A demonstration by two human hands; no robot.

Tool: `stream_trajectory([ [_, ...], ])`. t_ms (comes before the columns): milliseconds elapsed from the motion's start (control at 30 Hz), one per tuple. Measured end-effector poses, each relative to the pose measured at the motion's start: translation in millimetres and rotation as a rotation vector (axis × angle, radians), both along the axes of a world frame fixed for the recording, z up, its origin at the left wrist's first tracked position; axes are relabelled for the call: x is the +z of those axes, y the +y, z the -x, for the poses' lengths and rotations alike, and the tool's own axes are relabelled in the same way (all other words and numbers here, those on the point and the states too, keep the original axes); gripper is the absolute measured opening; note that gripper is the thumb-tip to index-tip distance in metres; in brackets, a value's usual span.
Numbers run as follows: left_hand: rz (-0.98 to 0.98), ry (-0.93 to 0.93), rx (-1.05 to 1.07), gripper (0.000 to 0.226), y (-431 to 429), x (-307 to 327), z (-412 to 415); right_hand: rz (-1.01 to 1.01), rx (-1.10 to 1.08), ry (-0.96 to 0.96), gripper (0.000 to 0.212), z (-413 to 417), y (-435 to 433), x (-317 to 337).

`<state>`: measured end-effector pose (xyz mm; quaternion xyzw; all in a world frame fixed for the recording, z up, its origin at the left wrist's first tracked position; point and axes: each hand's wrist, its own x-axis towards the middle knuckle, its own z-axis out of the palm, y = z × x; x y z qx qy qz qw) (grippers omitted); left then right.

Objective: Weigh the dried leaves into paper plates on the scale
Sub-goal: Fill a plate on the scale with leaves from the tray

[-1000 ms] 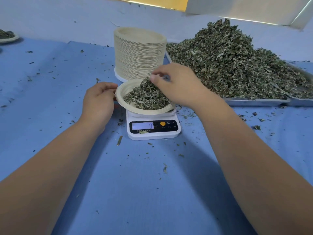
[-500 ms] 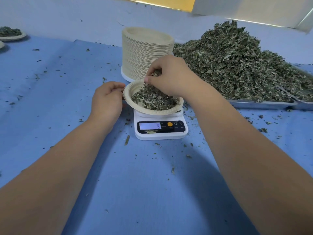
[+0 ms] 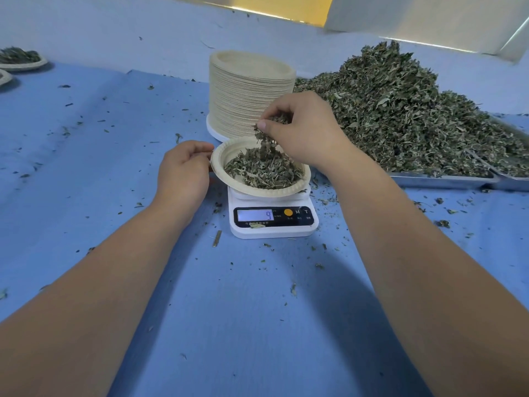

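Item: dried leaves (image 3: 264, 138), likely light, brittle and prone to shedding; best taken in loose fingertip pinches. Held: right grip (image 3: 303, 130) pinches a tuft; just below it, the paper plate (image 3: 257, 192) rests on the scale (image 3: 274, 230). Support: left grip (image 3: 183, 167) holds the plate's rim.

Both forearms are bare along their whole visible length, smooth and full in shape, widening toward the lower corners of the view. The left hand (image 3: 183, 170) and the right hand (image 3: 303, 130) are bare as well. The fingers (image 3: 199, 147) are short and rounded; the right thumb's nail is trimmed short and plain.
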<state>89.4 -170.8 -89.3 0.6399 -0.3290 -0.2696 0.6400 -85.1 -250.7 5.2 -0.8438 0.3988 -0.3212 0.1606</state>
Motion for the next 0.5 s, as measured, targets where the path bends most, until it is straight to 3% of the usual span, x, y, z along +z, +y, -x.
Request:
stream_trajectory([
  [100,-0.006,-0.003,0.001,0.029,1,1,1,-0.001,0.004,-0.045,0.005,2,1,-3],
  [267,0.0,0.005,0.015,0.028,1,2,2,-0.059,-0.087,-0.349,0.006,19,-9,4],
  [367,0.023,0.006,0.013,0.027,0,1,3,-0.035,-0.227,-0.414,0.01,45,-26,9],
  [433,0.026,0.005,0.008,0.028,0,1,3,0.018,-0.329,-0.335,0.009,65,-35,5],
  [500,0.025,0.005,0.006,0.028,0,1,2,0.011,-0.39,-0.041,0.013,82,-42,-11],
])
